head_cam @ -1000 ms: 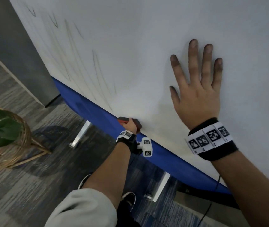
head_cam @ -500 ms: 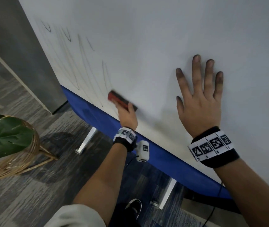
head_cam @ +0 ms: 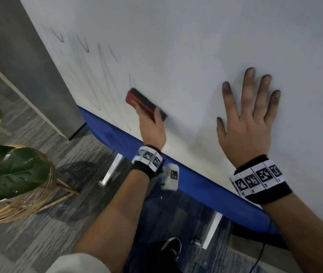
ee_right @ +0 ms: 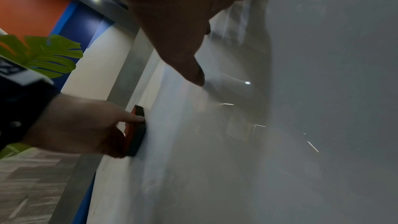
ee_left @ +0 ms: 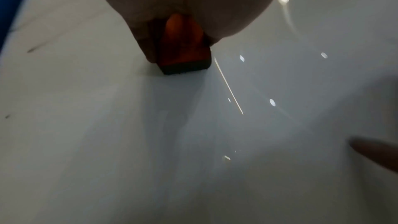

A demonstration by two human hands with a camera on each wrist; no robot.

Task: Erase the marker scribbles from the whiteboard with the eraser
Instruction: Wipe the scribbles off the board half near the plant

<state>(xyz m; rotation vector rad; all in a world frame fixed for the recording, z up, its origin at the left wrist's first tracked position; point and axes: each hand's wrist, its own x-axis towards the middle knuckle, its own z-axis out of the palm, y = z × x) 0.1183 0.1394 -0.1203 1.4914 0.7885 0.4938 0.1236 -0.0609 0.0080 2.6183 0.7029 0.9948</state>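
Observation:
A white whiteboard (head_cam: 176, 46) with a blue lower edge fills the upper part of the head view. Faint dark marker scribbles (head_cam: 89, 62) zigzag over its left part. My left hand (head_cam: 150, 125) grips a red eraser (head_cam: 137, 99) with a black felt face and presses it flat on the board just right of the scribbles. The eraser (ee_left: 183, 48) also shows under my palm in the left wrist view, and the eraser (ee_right: 136, 135) again in the right wrist view. My right hand (head_cam: 249, 115) lies flat on the board to the right, fingers spread and smudged dark.
A potted plant in a wicker basket (head_cam: 19, 186) stands on the grey carpet at left. A grey partition (head_cam: 28, 66) stands behind the board's left edge. White metal legs (head_cam: 111, 170) hold up the board. My shoe (head_cam: 173, 247) is below it.
My left hand has carried the eraser up from the board's bottom edge and leftward toward the scribbles. The right hand has stayed flat on the board.

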